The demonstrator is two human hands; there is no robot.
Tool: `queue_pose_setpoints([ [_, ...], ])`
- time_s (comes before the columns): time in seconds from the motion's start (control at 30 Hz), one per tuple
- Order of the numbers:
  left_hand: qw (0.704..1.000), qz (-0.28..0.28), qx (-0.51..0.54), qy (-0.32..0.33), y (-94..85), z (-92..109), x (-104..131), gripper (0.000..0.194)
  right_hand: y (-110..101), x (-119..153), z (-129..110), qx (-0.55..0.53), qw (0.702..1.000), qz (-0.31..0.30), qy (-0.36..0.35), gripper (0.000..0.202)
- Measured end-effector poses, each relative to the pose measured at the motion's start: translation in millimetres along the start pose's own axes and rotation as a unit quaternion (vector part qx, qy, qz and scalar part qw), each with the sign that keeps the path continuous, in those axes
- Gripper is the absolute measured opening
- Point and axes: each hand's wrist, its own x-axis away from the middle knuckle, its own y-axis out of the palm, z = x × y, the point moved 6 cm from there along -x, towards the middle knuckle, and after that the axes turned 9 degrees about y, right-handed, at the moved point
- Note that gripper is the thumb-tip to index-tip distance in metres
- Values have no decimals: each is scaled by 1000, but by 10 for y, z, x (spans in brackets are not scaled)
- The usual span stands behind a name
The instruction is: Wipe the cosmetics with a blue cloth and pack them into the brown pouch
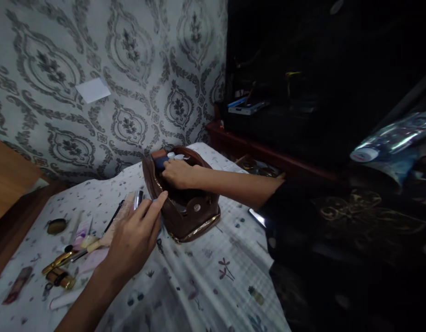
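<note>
A brown handbag (pixel 185 226) with gold zips lies unzipped on a white patterned cloth. My right hand (pixel 179 174) reaches inside it, fingers curled down next to a dark blue item (pixel 160 162); what they hold, if anything, is hidden. White round tops (pixel 174 156) show at the bag's far side. My left hand (pixel 137 233) is at the bag's near left edge, its index finger reaching to the zipped rim and the other fingers bent against the side; its thumb is out of sight. Just behind it are a silver-capped tube (pixel 138 199) and a dark thin pencil-like stick (pixel 113 216).
Left on the cloth lie a pink-and-white tube (pixel 82 231), gold-coloured cosmetics (pixel 61 277), a white tube (pixel 65 299), a reddish small bottle (pixel 18 285) and a round dark case (pixel 56 226). A phone (pixel 257 216) is beside my right arm. A plastic bottle (pixel 393 138) is at far right.
</note>
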Motion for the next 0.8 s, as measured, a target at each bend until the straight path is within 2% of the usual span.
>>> queue_pose_setpoints([
  [0.13,1000,-7,1,-9,17,-18,15,43,-246,87,84,-30,999,11,-7,28],
  [0.27,999,-24,26,-26,43,-37,21,43,-562,288,207,-97,990,84,65,25],
  [0.33,998,-36,42,-42,67,-50,23,43,-664,459,173,-135,978,129,89,26],
  [0.4,996,-46,51,-60,96,-66,33,42,-701,653,28,-171,969,157,79,26],
  [0.47,994,-49,60,-76,120,-81,58,37,-676,845,-189,-201,962,174,56,27],
  [0.57,989,-55,110,-86,155,-83,139,33,-532,1075,-582,-258,951,173,-5,26],
  [0.63,982,-63,152,-97,178,-86,235,41,-383,1166,-826,-297,938,171,-39,29],
  [0.7,974,-69,166,-136,197,-129,379,51,-179,1188,-1054,-323,934,141,-63,29],
  [0.8,966,-74,156,-191,219,-245,661,48,128,1136,-1329,-359,927,78,-73,17],
])
